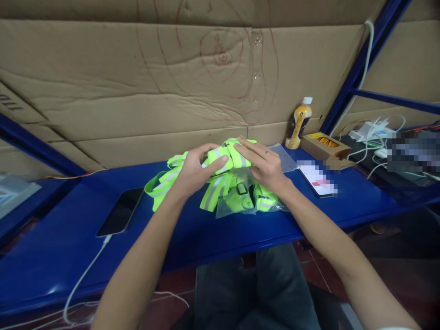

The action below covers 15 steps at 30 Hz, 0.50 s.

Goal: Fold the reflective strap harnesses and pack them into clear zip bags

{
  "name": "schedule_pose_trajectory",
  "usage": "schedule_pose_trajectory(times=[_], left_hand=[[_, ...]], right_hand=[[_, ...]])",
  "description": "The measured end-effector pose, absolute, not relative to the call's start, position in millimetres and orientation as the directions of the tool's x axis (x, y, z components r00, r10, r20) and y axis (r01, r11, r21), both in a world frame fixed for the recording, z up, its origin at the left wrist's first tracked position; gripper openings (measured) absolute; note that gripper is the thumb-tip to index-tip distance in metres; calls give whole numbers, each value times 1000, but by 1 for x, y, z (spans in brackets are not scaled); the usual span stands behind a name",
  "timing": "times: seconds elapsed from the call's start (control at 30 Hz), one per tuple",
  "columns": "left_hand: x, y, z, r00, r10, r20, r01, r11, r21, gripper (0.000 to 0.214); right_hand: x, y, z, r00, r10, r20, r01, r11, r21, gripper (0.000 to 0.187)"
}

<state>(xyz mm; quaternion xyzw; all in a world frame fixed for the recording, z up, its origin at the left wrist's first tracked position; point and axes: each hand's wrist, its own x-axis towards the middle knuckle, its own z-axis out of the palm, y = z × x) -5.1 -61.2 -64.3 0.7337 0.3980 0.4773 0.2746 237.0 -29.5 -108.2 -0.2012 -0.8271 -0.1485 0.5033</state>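
Between my two hands is a folded neon-yellow reflective strap (pixel 229 155) with silver-grey stripes. My left hand (pixel 197 169) grips its left end, thumb laid across the front. Around the right end, my right hand (pixel 264 164) is closed, with its fingers over the top. Loose lengths of the same strap (pixel 165 183) trail on the blue table to the left, and more bands (pixel 215 192) hang below. Just under my hands lie a clear plastic bag with a folded strap and black buckle (pixel 239 198) and another bagged strap (pixel 265 199).
A dark phone (pixel 121 213) with a white cable (pixel 84 275) lies left on the blue table (pixel 192 238). To the right are a lit phone (pixel 316 179), a clear plastic sheet (pixel 284 156), a drink bottle (pixel 299 123) and an open cardboard box (pixel 325 149). Cardboard (pixel 120 91) stands behind.
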Motion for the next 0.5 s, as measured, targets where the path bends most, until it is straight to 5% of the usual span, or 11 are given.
schedule_pose_trajectory(times=[0.17,0.33,0.5], left_hand=[[-10,-60,-61,153,804,575,330,-590,737,54],[-18,-61,-58,323,683,655,472,-716,514,36],[-14,-66,-58,448,538,714,395,-836,382,17]], right_hand=[[230,-39,-91,-486,256,836,377,924,-64,54],[239,-37,-80,-404,384,830,448,875,-187,52],[249,-34,-80,-497,388,776,375,903,-212,49]])
